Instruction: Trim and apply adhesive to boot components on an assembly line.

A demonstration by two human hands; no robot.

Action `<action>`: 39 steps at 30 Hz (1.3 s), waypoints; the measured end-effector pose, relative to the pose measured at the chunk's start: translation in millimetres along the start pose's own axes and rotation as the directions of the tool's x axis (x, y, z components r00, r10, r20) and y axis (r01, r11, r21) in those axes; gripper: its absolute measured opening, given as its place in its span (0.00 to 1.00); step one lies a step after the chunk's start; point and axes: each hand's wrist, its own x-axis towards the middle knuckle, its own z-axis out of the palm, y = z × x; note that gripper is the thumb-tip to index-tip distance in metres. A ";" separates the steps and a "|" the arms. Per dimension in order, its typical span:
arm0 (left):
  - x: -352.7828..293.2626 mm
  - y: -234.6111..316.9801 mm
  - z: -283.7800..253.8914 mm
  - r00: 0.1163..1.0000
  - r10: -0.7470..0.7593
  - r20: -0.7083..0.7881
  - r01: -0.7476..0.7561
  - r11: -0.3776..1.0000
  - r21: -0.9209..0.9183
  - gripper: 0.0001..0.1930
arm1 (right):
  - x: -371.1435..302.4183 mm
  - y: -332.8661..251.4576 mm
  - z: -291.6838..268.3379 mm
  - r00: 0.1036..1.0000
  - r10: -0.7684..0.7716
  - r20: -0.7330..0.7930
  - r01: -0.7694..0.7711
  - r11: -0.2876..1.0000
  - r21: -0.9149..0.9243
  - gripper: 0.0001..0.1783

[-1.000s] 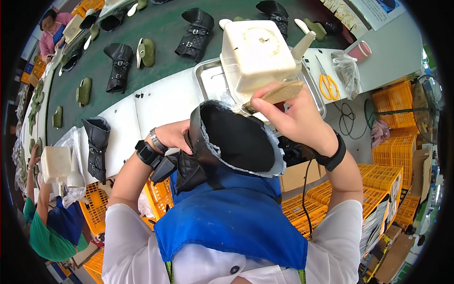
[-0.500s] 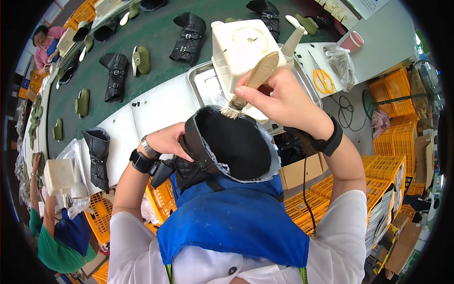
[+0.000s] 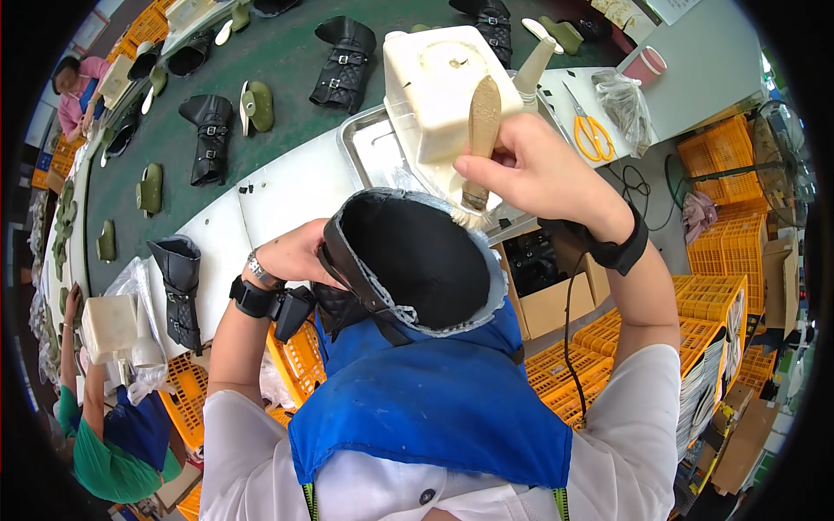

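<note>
My left hand grips a black boot upper by its side, fingers partly hidden behind it. Its wide opening faces up at me, and a greyish, rough-edged band runs round the rim. In my right hand is a brush, held by its flat wooden handle with the pale bristles pointing down. Those bristles are at the far right part of the boot's rim. Just beyond stands a white plastic container in a metal tray.
Orange-handled scissors and a clear plastic bag lie right of the tray. Black boot uppers and green shoe lasts rest on the green belt. Orange crates stand at right. Two people work at left.
The brush has moved right and slightly down along the boot's rim, and its handle has turned more upright. My left hand and the boot have shifted slightly left.
</note>
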 end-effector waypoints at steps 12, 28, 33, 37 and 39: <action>-5.0 -9.4 -3.3 0.998 -0.057 -0.022 0.056 0.998 -0.028 0.33 | 12.6 9.0 25.4 0.974 -0.141 -0.178 0.191 0.934 0.303 0.10; -53.9 -24.9 -14.8 0.872 -0.063 -0.486 -0.019 0.987 -0.163 0.38 | -21.9 51.9 -4.9 0.904 0.145 -0.401 0.024 0.921 0.389 0.12; -94.7 -25.9 -7.9 0.569 0.040 -0.822 -0.175 0.982 -0.073 0.29 | -20.2 97.2 27.6 0.916 0.157 -0.370 -0.081 0.973 0.215 0.11; -97.5 -1.2 14.1 0.284 0.111 -0.952 0.075 0.988 0.138 0.26 | -11.5 99.1 39.0 0.948 0.155 -0.278 -0.176 0.983 -0.049 0.11; -96.0 -4.7 18.3 0.221 0.185 -0.958 0.153 0.963 0.222 0.26 | -8.1 104.1 43.5 0.960 0.160 -0.230 -0.176 0.983 -0.052 0.11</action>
